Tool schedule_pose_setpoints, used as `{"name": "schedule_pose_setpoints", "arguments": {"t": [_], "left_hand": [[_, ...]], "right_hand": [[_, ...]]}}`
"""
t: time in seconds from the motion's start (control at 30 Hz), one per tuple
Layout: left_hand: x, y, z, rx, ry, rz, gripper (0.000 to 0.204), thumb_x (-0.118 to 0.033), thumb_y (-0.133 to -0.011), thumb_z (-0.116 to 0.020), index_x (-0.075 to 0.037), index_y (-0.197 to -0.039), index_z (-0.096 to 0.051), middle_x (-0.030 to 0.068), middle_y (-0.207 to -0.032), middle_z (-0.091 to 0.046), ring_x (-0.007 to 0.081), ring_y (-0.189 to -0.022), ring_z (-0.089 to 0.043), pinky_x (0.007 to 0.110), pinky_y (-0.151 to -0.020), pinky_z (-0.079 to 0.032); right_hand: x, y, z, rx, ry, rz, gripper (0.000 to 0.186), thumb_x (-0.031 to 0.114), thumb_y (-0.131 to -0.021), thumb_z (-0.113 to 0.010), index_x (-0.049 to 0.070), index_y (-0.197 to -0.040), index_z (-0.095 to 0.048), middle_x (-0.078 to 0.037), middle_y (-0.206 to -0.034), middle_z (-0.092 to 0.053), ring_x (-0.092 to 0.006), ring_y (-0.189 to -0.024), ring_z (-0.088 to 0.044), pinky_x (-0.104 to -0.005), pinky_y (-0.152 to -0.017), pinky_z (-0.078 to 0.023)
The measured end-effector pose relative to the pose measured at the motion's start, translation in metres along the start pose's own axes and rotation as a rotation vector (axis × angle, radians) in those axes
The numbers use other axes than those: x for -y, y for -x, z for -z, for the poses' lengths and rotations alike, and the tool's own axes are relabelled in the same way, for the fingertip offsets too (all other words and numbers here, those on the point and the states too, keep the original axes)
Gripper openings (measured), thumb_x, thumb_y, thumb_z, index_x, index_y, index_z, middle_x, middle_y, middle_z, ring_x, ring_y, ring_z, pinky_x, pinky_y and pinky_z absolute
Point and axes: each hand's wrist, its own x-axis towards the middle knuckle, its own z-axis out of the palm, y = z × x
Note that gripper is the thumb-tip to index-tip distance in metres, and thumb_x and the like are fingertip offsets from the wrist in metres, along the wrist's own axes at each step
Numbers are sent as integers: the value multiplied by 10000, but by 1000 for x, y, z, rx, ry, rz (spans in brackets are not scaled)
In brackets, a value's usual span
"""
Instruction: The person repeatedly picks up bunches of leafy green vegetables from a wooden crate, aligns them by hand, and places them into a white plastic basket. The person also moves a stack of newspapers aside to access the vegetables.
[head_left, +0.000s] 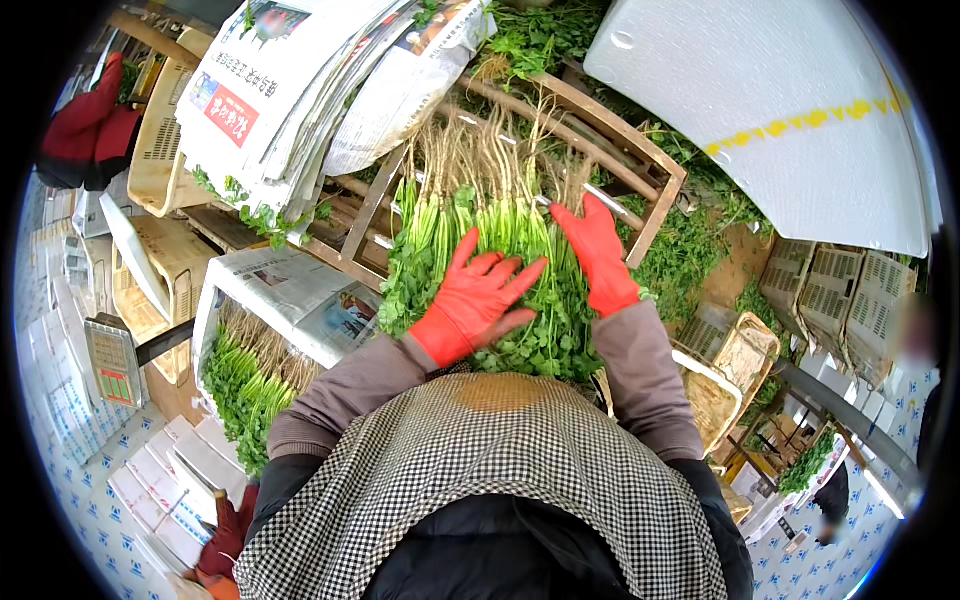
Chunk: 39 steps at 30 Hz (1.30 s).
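A broad bunch of cilantro (pixel 515 225), with pale roots pointing away from me and leaves toward me, lies on a wooden slatted rack (pixel 655 190). My left hand (pixel 470 303), in a red rubber glove, rests flat over the leaves and stems with its fingers spread. At the bunch's right edge, my right hand (pixel 600 255) is in a matching glove. Its visible fingers are stretched out and apart against the outer stems, near the roots; its other fingers are partly hidden.
A stack of newspapers (pixel 270 100) lies at the upper left. More cilantro (pixel 245 385) sits in a white foam box (pixel 207 310) at left, beside a scale (pixel 112 360). A large foam panel (pixel 770 90) and plastic crates (pixel 835 295) stand at right. Other people are at the edges.
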Motion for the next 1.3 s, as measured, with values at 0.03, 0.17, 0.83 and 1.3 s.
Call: {"name": "schedule_pose_setpoints", "arguments": {"t": [0.03, 0.17, 0.83, 1.3], "left_hand": [[-9, -3, -1, -31, 7, 39, 745, -452, -747, -710, -193, -1411, -494, 59, -1237, -613, 282, -1111, -555, 588, -1138, -213], [-26, -6, -12, 13, -11, -172, 666, -453, -778, -689, -210, -1375, -523, 77, -1434, -478, 303, -1350, -414, 605, -1150, -169], [19, 45, -58, -246, 97, -181, 675, -371, -716, -739, -223, -1351, -561, -12, -1428, -509, 213, -1348, -456, 522, -1124, -301], [24, 46, -58, -215, 158, -215, 558, -253, -690, -721, -82, -1211, -619, 109, -1326, -561, 284, -1314, -486, 569, -1096, -321]], "right_hand": [[-5, 1, -1, -71, -122, -20, 603, 388, -859, -670, 8, -1311, -549, -198, -1236, -631, -346, -1158, -588, -403, -998, -438], [-18, 7, 5, -31, -249, 98, 496, 217, -898, -655, -2, -1327, -535, -171, -1191, -659, -280, -1094, -623, -359, -963, -453], [12, 13, 15, -216, -175, -68, 304, 130, -845, -634, 10, -1123, -663, -90, -1030, -698, -184, -920, -616, -330, -828, -470], [51, 18, 44, 55, -512, -162, 323, 241, -931, -655, 26, -1173, -648, -70, -1025, -716, -158, -998, -629, -328, -941, -460]]}}
